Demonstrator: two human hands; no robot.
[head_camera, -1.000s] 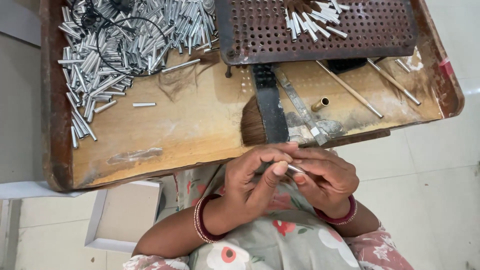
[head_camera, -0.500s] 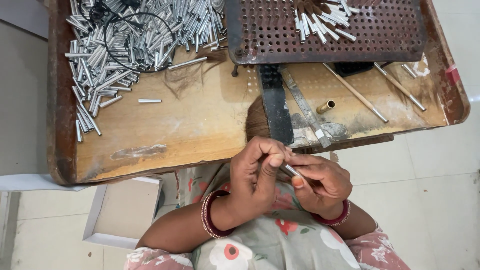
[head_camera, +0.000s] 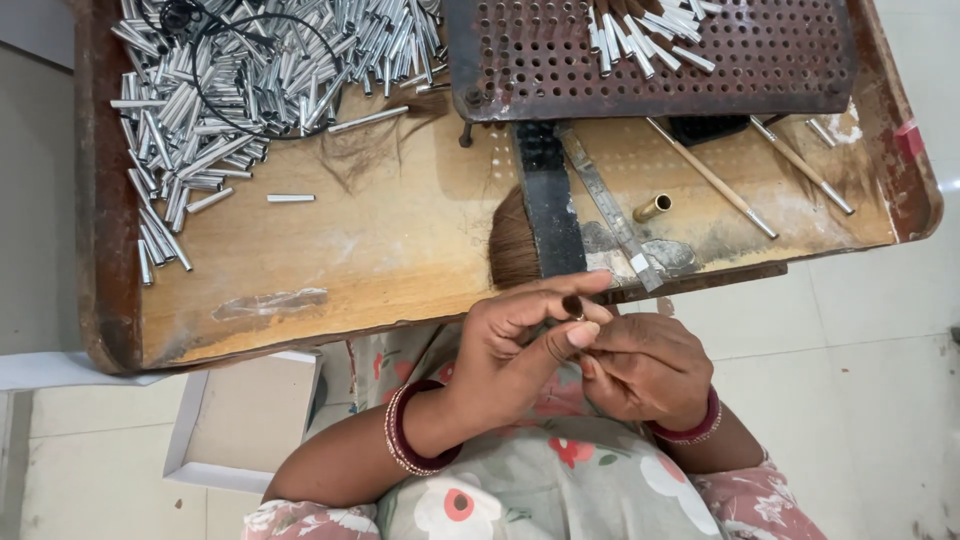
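Seen from our head camera, both our hands meet just off the near edge of the worn wooden worktop (head_camera: 330, 250), over our lap. Our left hand (head_camera: 520, 350) pinches a small tuft of dark brown bristle hair (head_camera: 573, 304) between thumb and fingertips; our right hand (head_camera: 645, 365) is curled shut below it, seemingly around a short silver metal tube, though the tube itself is hidden in the fist and we cannot tell for certain.

By our reading, the work is partway through. A large heap of silver metal tubes (head_camera: 230, 90) still lies unfilled at the far left corner of the worktop. A small batch of tubes with bristles seated (head_camera: 640, 35) rests on the rusty perforated metal plate (head_camera: 700, 70) at the far right edge. A fan of loose brown hair (head_camera: 512, 245) waits at the near edge beside a black flat bar (head_camera: 548, 205), so plenty of material is left.

The tuft's long axis runs roughly upright in the view, tilted slightly, with its blunt dark end toward the worktop and its other end down toward our right hand.

Two thin wooden sticks (head_camera: 712, 178) and a short brass ferrule (head_camera: 652, 208) lie near the right side, untouched.
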